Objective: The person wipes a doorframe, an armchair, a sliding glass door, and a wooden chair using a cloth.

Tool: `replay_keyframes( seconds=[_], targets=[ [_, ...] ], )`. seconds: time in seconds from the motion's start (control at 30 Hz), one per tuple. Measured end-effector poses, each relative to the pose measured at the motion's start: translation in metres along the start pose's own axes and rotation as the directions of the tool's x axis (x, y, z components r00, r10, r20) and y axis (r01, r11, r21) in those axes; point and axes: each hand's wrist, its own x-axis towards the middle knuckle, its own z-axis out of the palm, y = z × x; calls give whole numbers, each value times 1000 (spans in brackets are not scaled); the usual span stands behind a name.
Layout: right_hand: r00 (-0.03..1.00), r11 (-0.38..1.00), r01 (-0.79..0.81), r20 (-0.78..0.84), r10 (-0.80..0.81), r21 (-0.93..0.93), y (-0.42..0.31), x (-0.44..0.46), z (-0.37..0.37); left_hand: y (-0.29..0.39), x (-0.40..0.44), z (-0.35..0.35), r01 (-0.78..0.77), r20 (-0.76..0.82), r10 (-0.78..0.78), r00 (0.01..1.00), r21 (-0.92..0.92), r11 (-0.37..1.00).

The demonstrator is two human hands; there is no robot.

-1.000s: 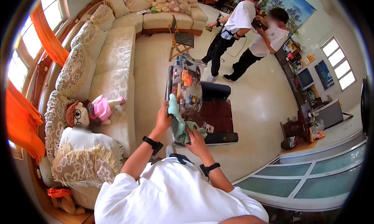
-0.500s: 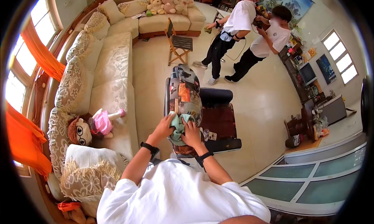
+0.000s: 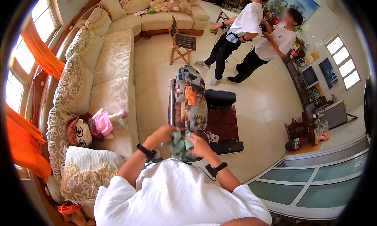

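Note:
A crumpled green cloth (image 3: 180, 146) hangs between my two hands, close to my body. My left hand (image 3: 164, 134), somewhat blurred, is closed on its left part. On the other side my right hand (image 3: 200, 145) grips the cloth's right part. Just beyond them stands an armchair, whose backrest (image 3: 191, 104) has a colourful printed cover with an orange patch. The chair's dark red seat (image 3: 222, 124) and black armrests (image 3: 220, 97) face right. A small card-like item (image 3: 214, 138) lies on the seat near the closer armrest.
A long patterned sofa (image 3: 112, 65) runs along the left, with a doll (image 3: 103, 124) and cushions on it. Ahead is a wooden folding chair (image 3: 183, 41). Two people (image 3: 245, 21) stand beyond the armchair. Low glass-panelled frames (image 3: 290, 173) are at the lower right.
Both hands have drawn the cloth off the backrest cover, back toward my body. The cloth now hangs bunched between them. The two people have shifted slightly right.

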Motion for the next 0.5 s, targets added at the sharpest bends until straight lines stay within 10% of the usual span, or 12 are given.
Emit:
replay_keyframes(
  seconds=[0.17, 0.3, 0.37, 0.5],
  targets=[
    [947, 995, -4, -320, 35, 96, 14, 55, 24, 14, 36, -32, -45, -578, -6, 816, -75, 996],
    [951, 997, -53, -301, 66, 52, 40, 74, 46, -9, 56, -1, 59, -449, -42, 892, 23, 998],
    [968, 996, -82, -236, 89, 38, 31, 73, 38, -22, 51, 20, -1, -460, 189, 867, 378, 926],
    [984, 986, -166, 63, 165, 17, 5, 58, 25, -13, 35, 8, 181, -186, -142, 972, 215, 960]
  ],
)
